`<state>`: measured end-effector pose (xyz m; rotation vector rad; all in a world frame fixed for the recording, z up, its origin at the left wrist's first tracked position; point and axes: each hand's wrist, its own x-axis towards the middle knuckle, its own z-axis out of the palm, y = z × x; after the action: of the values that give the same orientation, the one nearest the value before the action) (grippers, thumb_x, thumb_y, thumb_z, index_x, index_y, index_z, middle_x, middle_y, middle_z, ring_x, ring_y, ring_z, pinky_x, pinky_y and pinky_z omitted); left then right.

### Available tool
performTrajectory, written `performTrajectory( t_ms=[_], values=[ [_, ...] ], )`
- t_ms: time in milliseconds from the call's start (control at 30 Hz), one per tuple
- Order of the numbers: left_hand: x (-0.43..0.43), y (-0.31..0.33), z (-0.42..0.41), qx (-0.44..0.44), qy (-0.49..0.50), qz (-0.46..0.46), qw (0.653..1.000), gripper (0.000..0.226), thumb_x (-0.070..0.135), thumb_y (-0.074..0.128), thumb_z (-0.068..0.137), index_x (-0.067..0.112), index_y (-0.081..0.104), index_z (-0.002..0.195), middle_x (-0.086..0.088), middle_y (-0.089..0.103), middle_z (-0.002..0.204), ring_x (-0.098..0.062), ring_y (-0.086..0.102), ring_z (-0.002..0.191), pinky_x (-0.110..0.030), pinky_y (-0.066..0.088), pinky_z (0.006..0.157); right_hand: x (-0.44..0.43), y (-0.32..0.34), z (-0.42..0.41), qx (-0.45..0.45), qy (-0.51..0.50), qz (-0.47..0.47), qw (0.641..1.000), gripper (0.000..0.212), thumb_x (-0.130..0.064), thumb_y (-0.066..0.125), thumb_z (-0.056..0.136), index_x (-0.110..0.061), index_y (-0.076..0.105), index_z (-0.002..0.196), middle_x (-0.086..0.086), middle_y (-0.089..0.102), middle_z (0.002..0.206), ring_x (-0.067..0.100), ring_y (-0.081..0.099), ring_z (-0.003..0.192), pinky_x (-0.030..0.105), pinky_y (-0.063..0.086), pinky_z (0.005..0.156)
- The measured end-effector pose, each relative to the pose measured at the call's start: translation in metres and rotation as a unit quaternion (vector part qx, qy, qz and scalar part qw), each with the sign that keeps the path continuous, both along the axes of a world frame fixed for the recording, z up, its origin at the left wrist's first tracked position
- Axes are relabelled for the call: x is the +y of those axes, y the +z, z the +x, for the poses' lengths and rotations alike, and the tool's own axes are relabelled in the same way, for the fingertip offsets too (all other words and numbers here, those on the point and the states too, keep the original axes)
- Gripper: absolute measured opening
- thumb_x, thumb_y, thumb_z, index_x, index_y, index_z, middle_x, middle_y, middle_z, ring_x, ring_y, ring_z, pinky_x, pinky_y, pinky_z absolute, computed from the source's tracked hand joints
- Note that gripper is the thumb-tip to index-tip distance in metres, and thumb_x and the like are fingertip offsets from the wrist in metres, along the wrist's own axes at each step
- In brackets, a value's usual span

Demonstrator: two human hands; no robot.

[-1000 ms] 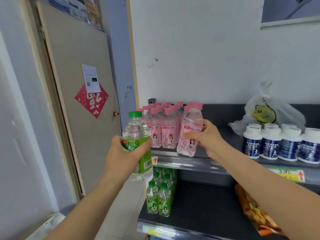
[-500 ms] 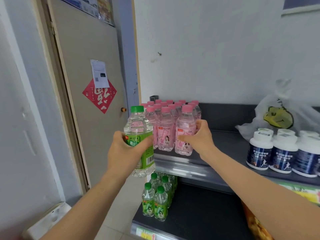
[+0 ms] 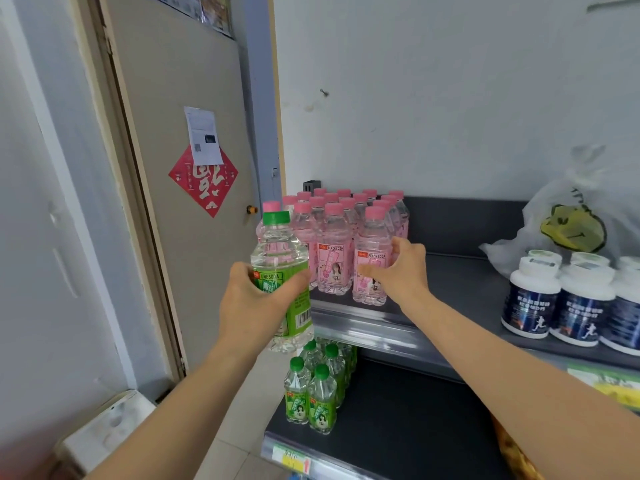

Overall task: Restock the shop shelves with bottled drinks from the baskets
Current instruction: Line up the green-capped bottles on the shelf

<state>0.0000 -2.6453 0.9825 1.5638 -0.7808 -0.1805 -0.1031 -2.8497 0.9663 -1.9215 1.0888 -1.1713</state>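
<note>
Gripping the green bottle (image 3: 278, 258) in our left hand (image 3: 252, 306), we hold it upright in the air, just left of the top shelf (image 3: 460, 282) and in front of its front edge. Our fingers and thumb wrap the green label. The cap stands clear above the hand, and the base shows below it.

Our right hand (image 3: 403, 271) is at the pink bottle (image 3: 372, 244), which stands on the top shelf at the front right corner of the pink block (image 3: 332, 237). The thumb (image 3: 367, 271) lies across the lower front of its label and the fingers reach along its right side. We cannot tell whether they squeeze the bottle or only touch it. The bottle stands upright, close against its neighbours, near the shelf's front edge.

On the lower shelf (image 3: 398, 410), a small group of green bottles (image 3: 311, 393) stands at the left end. To the right on the top shelf, well apart from the pink block, stand white jars (image 3: 533, 299) with dark labels. A plastic bag (image 3: 571, 223) sits behind them. A door (image 3: 180, 81) is on the left.
</note>
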Motion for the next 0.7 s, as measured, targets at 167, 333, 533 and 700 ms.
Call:
performTrajectory(
  t_ms=[167, 333, 533, 700],
  values=[
    [-0.004, -0.007, 0.001, 0.007, -0.003, 0.000, 1.000, 0.047, 0.046, 0.077, 0.069, 0.021, 0.045, 0.092, 0.001, 0.060, 0.086, -0.016, 0.061, 0.078, -0.037, 0.052, 0.068, 0.002, -0.001, 0.001, 0.011, -0.007, -0.034, 0.999, 0.086, -0.026, 0.085, 0.067, -0.015, 0.037, 0.138, 0.007, 0.039, 0.133, 0.023, 0.050, 0.115, 0.040, 0.044, 0.099],
    [-0.003, -0.018, 0.005, 0.005, -0.008, 0.016, 1.000, 0.049, 0.049, 0.077, 0.067, 0.023, 0.045, 0.092, 0.001, 0.062, 0.088, -0.016, 0.063, 0.080, -0.041, 0.055, 0.074, 0.014, -0.001, 0.002, -0.006, -0.016, -0.059, 0.998, 0.080, -0.027, 0.082, 0.071, -0.018, 0.036, 0.137, 0.006, 0.037, 0.132, 0.023, 0.043, 0.120, 0.033, 0.039, 0.098],
    [-0.003, -0.043, 0.012, 0.008, -0.006, 0.040, 0.999, 0.060, 0.056, 0.080, 0.059, 0.022, 0.046, 0.095, 0.000, 0.062, 0.089, -0.020, 0.063, 0.082, -0.047, 0.055, 0.077, 0.082, -0.004, -0.004, -0.064, 0.079, -0.139, 0.985, 0.042, -0.032, 0.066, 0.086, -0.022, 0.050, 0.123, -0.007, 0.045, 0.113, 0.007, 0.052, 0.094, 0.019, 0.043, 0.084],
    [-0.002, -0.069, 0.014, -0.010, 0.005, 0.075, 0.997, 0.058, 0.058, 0.080, 0.057, 0.026, 0.042, 0.088, 0.002, 0.058, 0.085, -0.021, 0.061, 0.080, -0.046, 0.054, 0.076, 0.112, -0.023, 0.002, -0.009, 0.203, -0.076, 0.976, 0.047, -0.040, 0.064, 0.085, -0.026, 0.048, 0.126, -0.011, 0.049, 0.116, 0.001, 0.053, 0.098, 0.013, 0.044, 0.078]
  ],
)
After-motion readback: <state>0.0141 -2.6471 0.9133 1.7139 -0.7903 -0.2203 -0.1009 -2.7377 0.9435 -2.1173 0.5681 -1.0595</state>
